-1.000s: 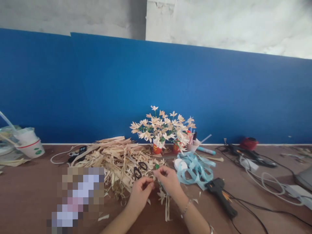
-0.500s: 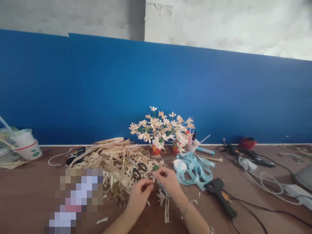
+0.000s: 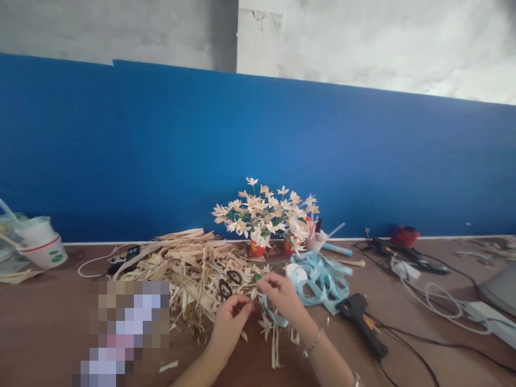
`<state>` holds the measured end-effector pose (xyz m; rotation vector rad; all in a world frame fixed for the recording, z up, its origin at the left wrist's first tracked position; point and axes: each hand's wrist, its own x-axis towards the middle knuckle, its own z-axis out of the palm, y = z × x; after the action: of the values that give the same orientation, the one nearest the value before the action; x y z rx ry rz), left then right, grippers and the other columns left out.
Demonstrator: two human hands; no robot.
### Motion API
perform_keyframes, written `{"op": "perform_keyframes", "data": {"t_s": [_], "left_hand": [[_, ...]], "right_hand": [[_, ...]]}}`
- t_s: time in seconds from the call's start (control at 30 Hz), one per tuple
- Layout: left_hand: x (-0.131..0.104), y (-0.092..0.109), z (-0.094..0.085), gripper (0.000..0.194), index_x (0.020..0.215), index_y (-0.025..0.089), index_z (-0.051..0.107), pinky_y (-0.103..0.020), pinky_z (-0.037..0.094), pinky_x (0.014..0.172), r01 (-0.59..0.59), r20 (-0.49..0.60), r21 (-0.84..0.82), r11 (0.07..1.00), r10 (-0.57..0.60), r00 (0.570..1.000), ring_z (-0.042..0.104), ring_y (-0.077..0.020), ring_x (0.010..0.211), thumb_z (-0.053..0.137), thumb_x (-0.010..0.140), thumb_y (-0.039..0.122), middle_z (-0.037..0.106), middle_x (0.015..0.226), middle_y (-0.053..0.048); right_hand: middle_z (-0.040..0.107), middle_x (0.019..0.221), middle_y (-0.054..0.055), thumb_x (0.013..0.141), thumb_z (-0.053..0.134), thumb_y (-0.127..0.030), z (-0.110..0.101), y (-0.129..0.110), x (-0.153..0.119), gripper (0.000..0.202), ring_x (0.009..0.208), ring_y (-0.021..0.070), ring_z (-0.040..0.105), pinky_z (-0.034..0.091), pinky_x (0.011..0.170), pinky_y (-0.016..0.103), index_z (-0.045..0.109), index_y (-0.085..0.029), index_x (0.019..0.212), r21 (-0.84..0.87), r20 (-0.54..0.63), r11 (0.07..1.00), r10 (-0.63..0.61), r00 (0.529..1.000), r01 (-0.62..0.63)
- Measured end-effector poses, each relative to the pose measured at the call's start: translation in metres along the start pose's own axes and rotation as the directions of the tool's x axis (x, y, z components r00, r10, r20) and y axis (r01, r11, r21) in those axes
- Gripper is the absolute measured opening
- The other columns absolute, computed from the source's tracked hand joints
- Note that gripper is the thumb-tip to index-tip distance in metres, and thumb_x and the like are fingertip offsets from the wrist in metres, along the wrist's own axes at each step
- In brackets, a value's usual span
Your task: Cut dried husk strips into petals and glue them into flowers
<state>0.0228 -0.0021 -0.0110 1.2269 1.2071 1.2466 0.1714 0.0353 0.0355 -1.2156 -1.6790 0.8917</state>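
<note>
Both hands meet low over the tabletop (image 3: pixel 52 322): left hand (image 3: pixel 230 318) and right hand (image 3: pixel 283 295) pinch a small pale leaf strip (image 3: pixel 253 293) between closed fingertips. Beyond lie scissors (image 3: pixel 228 282), dried leaves (image 3: pixel 189 263), then a flower bouquet (image 3: pixel 266 212).

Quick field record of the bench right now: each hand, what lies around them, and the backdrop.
left hand: fingertips pinched on a small pale leaf piece
right hand: pinching the same piece, light blue ribbon strip hanging under it
near hands: dried leaf pile, scissors, blue ribbon tangle, glue gun
behind: flower bouquet, blue board
far left: paper cup
</note>
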Motion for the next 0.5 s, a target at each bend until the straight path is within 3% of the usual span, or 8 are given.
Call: {"op": "perform_keyframes", "data": {"t_s": [0.1, 0.2, 0.3, 0.37, 0.5], "left_hand": [[0.001, -0.002, -0.001, 0.025, 0.071, 0.015, 0.064, -0.023, 0.041, 0.059, 0.009, -0.031, 0.005, 1.000, -0.009, 0.999, 0.052, -0.0134, 0.060, 0.062, 0.067, 0.040, 0.062, 0.063, 0.000], [0.002, -0.005, -0.002, 0.028, 0.070, 0.016, 0.064, -0.023, 0.041, 0.060, 0.007, -0.047, 0.008, 1.000, -0.006, 0.999, 0.052, -0.0138, 0.061, 0.062, 0.066, 0.043, 0.061, 0.064, 0.000], [0.002, -0.006, -0.002, 0.029, 0.071, 0.016, 0.065, -0.023, 0.041, 0.059, 0.007, -0.045, 0.018, 1.000, -0.006, 0.999, 0.051, -0.0138, 0.060, 0.062, 0.066, 0.045, 0.060, 0.063, 0.000], [0.001, -0.004, -0.002, 0.031, 0.070, 0.016, 0.065, -0.023, 0.042, 0.060, 0.010, -0.040, 0.022, 1.000, -0.010, 0.999, 0.052, -0.0145, 0.061, 0.063, 0.065, 0.046, 0.061, 0.065, -0.001], [-0.001, -0.001, -0.003, 0.032, 0.070, 0.016, 0.065, -0.023, 0.042, 0.060, 0.025, -0.048, 0.029, 0.999, -0.024, 0.999, 0.052, -0.0153, 0.063, 0.064, 0.063, 0.048, 0.061, 0.066, -0.001]], "right_hand": [[0.062, 0.073, 0.003, 0.081, 0.045, -0.039, -0.036, -0.005, 0.003, 0.029, 0.070, 0.0163, 0.055, 0.041, 0.063, 0.025, 0.062, -0.016, 0.076, -0.106, -0.107, 0.994, -0.010, 0.994, -0.001], [0.066, 0.081, 0.006, 0.078, 0.046, -0.036, -0.093, -0.004, -0.007, 0.028, 0.070, 0.0185, 0.058, 0.042, 0.063, 0.027, 0.063, -0.017, 0.091, -0.342, -0.233, 0.929, 0.060, 0.971, -0.140], [0.067, 0.075, 0.007, 0.074, 0.046, -0.027, -0.141, 0.004, -0.036, 0.021, 0.070, 0.0227, 0.060, 0.039, 0.060, 0.029, 0.064, -0.019, 0.081, -0.643, -0.366, 0.639, 0.226, 0.903, -0.421], [0.066, 0.078, 0.012, 0.072, 0.046, -0.025, -0.155, 0.013, -0.058, 0.019, 0.074, 0.0270, 0.061, 0.038, 0.059, 0.031, 0.063, -0.018, 0.074, -0.731, -0.424, 0.418, 0.342, 0.839, -0.540], [0.064, 0.088, 0.017, 0.066, 0.049, -0.012, -0.144, 0.042, -0.084, 0.027, 0.084, 0.0292, 0.062, 0.041, 0.064, 0.033, 0.057, -0.013, 0.091, -0.764, -0.487, 0.237, 0.398, 0.778, -0.600]]}}
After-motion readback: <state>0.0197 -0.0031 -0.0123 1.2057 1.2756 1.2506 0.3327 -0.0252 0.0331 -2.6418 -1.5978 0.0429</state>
